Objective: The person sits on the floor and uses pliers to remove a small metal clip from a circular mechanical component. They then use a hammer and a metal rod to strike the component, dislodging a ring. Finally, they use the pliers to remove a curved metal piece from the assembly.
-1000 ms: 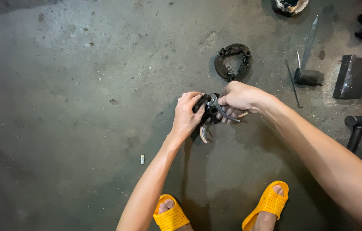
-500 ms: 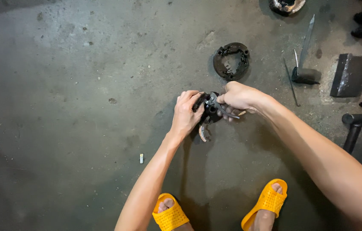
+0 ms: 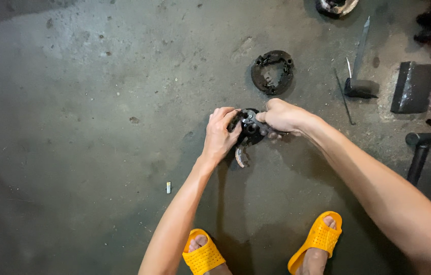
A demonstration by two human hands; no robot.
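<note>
Both of my hands work on a dark round metal part (image 3: pixel 250 131) lying on the concrete floor. My left hand (image 3: pixel 220 135) grips its left side with curled fingers. My right hand (image 3: pixel 281 116) is closed over its right side, fingers wrapped around a piece of it. A curved pale metal shoe (image 3: pixel 240 155) sticks out below the part, between my hands. What my right fingers pinch is hidden under the hand.
A second black round plate (image 3: pixel 272 71) lies just beyond my hands. A hammer (image 3: pixel 359 76), a thin rod (image 3: pixel 344 97), a dark metal block (image 3: pixel 412 86) and a black-handled tool (image 3: pixel 420 150) lie at right. My yellow sandals (image 3: pixel 317 239) are at the bottom. A small white stub (image 3: pixel 168 187) lies left.
My hands have stayed on the round part with only small finger shifts. The view has shifted slightly.
</note>
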